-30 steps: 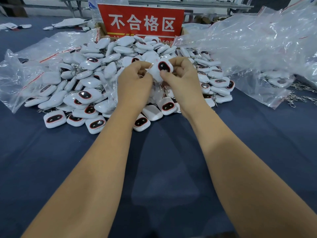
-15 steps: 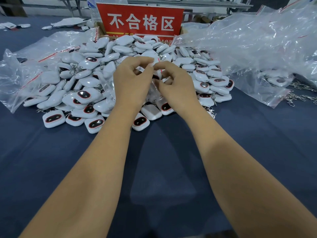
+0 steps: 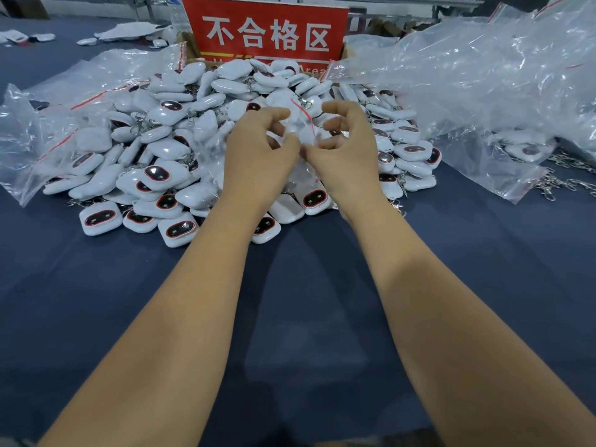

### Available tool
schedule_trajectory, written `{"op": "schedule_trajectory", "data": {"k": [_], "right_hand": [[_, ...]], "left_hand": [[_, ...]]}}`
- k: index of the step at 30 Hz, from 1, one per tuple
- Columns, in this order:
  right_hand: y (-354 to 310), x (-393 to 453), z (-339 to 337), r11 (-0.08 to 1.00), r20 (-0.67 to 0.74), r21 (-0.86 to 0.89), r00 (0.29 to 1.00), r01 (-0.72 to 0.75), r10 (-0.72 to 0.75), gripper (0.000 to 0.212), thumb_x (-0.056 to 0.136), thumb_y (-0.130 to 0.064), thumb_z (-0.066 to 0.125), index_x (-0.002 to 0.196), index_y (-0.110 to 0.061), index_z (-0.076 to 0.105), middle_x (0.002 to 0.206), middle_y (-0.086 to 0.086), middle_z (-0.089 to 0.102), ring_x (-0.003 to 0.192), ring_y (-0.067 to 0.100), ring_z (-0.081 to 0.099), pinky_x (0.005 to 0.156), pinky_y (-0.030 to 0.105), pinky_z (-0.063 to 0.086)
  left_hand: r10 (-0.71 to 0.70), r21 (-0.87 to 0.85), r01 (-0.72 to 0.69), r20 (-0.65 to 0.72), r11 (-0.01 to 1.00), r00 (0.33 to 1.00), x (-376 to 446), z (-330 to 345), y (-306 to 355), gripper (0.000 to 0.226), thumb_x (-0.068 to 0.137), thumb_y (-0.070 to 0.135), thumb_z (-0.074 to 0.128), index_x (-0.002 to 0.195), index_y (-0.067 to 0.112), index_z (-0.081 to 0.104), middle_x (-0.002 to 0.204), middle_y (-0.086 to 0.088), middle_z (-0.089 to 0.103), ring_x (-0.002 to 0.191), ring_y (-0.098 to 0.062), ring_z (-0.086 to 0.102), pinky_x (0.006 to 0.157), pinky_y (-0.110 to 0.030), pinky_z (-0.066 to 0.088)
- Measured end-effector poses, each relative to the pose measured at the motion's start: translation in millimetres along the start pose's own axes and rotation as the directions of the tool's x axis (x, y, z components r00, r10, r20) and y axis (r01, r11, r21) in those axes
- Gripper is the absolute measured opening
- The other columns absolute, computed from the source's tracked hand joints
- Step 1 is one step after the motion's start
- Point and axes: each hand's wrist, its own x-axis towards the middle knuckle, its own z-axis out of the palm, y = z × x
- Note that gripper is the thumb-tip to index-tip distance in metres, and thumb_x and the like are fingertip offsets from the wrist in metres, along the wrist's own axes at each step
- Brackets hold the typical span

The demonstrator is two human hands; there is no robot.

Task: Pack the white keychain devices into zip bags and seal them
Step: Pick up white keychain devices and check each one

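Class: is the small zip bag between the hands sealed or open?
Cannot tell. The zip bag is blurred; its red strip runs between left hand and right hand.

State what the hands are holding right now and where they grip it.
Both hands, left and right, pinch one small clear zip bag between them near its red seal strip. Its contents cannot be told.

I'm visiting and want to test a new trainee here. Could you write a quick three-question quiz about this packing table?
1. True or false: both hands, left hand and right hand, hold the small zip bag.
2. The sign behind the pile of keychain devices is: A red, B green, C yellow?
3. Fill in: loose empty bags are heaped on the person's ____ side.

Key: 1 true; 2 A; 3 right.
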Motion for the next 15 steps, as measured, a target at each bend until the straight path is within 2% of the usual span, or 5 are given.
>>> {"op": "schedule_trajectory", "data": {"k": [3, 7, 10, 13, 15], "right_hand": [[1, 1, -1, 0.983, 0.043, -0.18, 0.999, 0.021, -0.013, 0.027, 0.084, -0.011, 0.071, 0.098, -0.028, 0.057, 0.085, -0.012, 0.056, 0.066, 0.0, 0.051, 0.064, 0.013, 0.044], [-2, -2, -2, 0.929, 0.141, -0.365, 0.99, 0.067, -0.016, 0.012, 0.091, -0.018, 0.06, 0.093, -0.03, 0.057, 0.066, -0.011, 0.049, 0.059, 0.003, 0.048, 0.059, 0.022, 0.038], [-12, -2, -2, 0.953, 0.108, -0.299, 0.991, -0.041, 0.077, 0.015, 0.09, -0.013, 0.056, 0.096, -0.026, 0.062, 0.074, -0.001, 0.062, 0.065, 0.015, 0.057, 0.063, 0.031, 0.045], [-33, 6, -1, 0.957, 0.119, -0.264, 0.981, -0.12, 0.156, 0.023, 0.086, -0.011, 0.055, 0.104, -0.023, 0.063, 0.088, 0.001, 0.065, 0.07, 0.015, 0.062, 0.066, 0.032, 0.049], [-55, 16, 0, 0.96, 0.154, -0.262, 0.978, -0.095, 0.139, 0.022, 0.083, -0.013, 0.057, 0.101, -0.024, 0.063, 0.098, 0.0, 0.064, 0.076, 0.015, 0.063, 0.067, 0.03, 0.048]], "left_hand": [[0.037, -0.021, -0.037, -0.011, 0.999, 0.999, -1, -2, -1, 0.028, 0.097, 0.011, 0.051, 0.117, 0.02, 0.068, 0.108, 0.008, 0.059, 0.088, 0.0, 0.056, 0.083, -0.014, 0.045], [0.003, -0.057, -0.006, -0.045, 0.998, 0.999, -5, -5, 5, 0.027, 0.098, 0.01, 0.051, 0.115, 0.022, 0.069, 0.1, 0.015, 0.056, 0.087, 0.004, 0.053, 0.082, -0.011, 0.043], [-0.114, -0.027, 0.115, 0.044, 0.993, 0.993, -2, -12, 14, 0.024, 0.094, 0.013, 0.059, 0.113, 0.023, 0.07, 0.098, 0.011, 0.063, 0.074, 0.003, 0.057, 0.069, -0.01, 0.046], [-0.234, 0.019, 0.238, 0.27, 0.971, 0.934, 20, -31, 29, 0.017, 0.092, 0.008, 0.062, 0.096, 0.021, 0.072, 0.069, 0.002, 0.069, 0.052, -0.004, 0.059, 0.058, -0.021, 0.053], [-0.31, 0.029, 0.317, 0.312, 0.948, 0.898, 38, -50, 39, 0.015, 0.09, 0.004, 0.064, 0.092, 0.015, 0.074, 0.054, 0.007, 0.064, 0.042, -0.003, 0.054, 0.049, -0.018, 0.051]]}}
